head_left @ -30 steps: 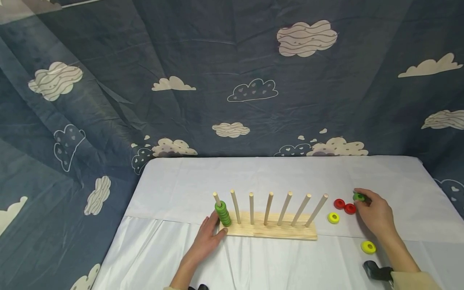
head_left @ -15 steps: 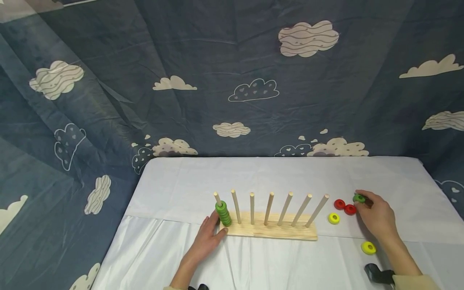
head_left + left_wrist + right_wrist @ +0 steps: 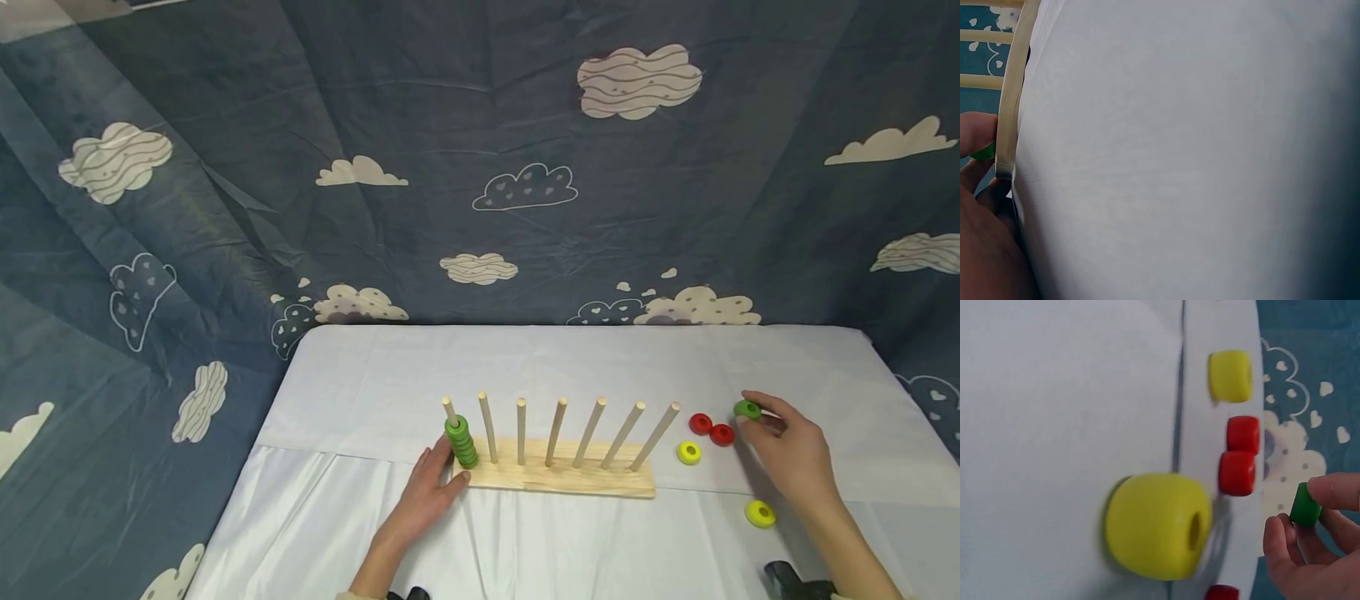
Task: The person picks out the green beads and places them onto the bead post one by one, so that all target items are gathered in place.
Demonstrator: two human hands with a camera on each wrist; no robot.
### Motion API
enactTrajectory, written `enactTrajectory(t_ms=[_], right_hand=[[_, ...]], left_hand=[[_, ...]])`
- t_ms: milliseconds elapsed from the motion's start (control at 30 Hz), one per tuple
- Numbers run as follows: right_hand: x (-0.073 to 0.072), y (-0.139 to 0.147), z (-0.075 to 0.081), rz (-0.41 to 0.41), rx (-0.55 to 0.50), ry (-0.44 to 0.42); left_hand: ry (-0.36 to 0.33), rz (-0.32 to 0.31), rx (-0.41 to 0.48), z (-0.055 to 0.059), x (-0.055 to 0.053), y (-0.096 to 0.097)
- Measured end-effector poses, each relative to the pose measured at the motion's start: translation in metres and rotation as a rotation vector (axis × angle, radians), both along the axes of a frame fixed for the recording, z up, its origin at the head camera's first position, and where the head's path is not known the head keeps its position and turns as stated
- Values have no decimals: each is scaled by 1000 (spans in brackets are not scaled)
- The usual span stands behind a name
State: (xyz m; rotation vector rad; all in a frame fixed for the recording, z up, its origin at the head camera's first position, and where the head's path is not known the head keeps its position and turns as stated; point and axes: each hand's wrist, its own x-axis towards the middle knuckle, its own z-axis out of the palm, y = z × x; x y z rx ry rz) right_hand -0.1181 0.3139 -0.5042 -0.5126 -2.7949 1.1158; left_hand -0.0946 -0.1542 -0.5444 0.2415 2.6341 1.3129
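Note:
In the head view my left hand [image 3: 427,500] grips the left end of a wooden peg stand [image 3: 555,480], thumb at its front edge. Several green ring beads [image 3: 462,443] are stacked on the leftmost peg, next to those fingers; the other pegs are bare. On the right, my right hand [image 3: 795,454] pinches another green bead [image 3: 747,409] between thumb and fingers. The right wrist view shows this green bead [image 3: 1305,505] held by its sides. Two red beads [image 3: 711,430] lie touching just left of that hand.
One yellow bead [image 3: 689,452] lies near the red pair, another yellow bead [image 3: 761,514] closer to the front. A further red bead [image 3: 1222,592] shows at the right wrist view's bottom edge. White cloth [image 3: 360,533] covers the table; a cloud-patterned curtain [image 3: 420,225] hangs behind.
The right hand has shifted slightly to the right with the green bead in its fingers, and its forearm has swung right. The left hand and the stand stay put.

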Motion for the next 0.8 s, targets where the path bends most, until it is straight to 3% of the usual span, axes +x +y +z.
enactTrajectory(t_ms=[433, 800], right_hand=[[10, -13, 30, -40, -85, 86], [14, -24, 53, -18, -152, 206]], left_hand=[[-1, -5, 9, -1, -1, 0], [-3, 0, -2, -2, -1, 0]])
